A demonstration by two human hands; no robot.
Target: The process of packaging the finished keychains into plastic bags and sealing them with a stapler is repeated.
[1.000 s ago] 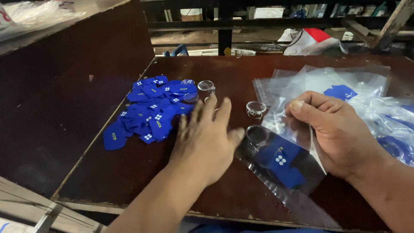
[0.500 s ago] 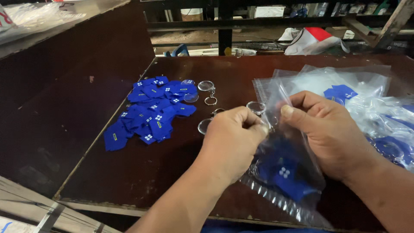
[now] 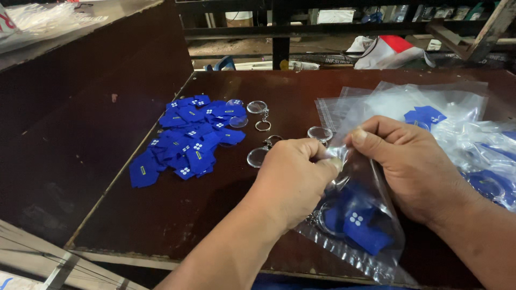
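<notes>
Left hand (image 3: 293, 180) and right hand (image 3: 411, 166) both pinched closed on clear plastic bag (image 3: 360, 215) near worktop's (image 3: 161, 225) front edge.

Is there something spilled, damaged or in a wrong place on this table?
Nothing looks damaged. The blue tags lie in a loose, overlapping heap, and clear keyrings are scattered beside it. Both hands, left hand and right hand, pinch the mouth of a clear plastic bag.

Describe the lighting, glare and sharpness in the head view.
Head view: dim, warm light; white glare on the clear plastic bags at right; left hand and right hand sharp, the blue tags crisp; background shelving softer.
</notes>
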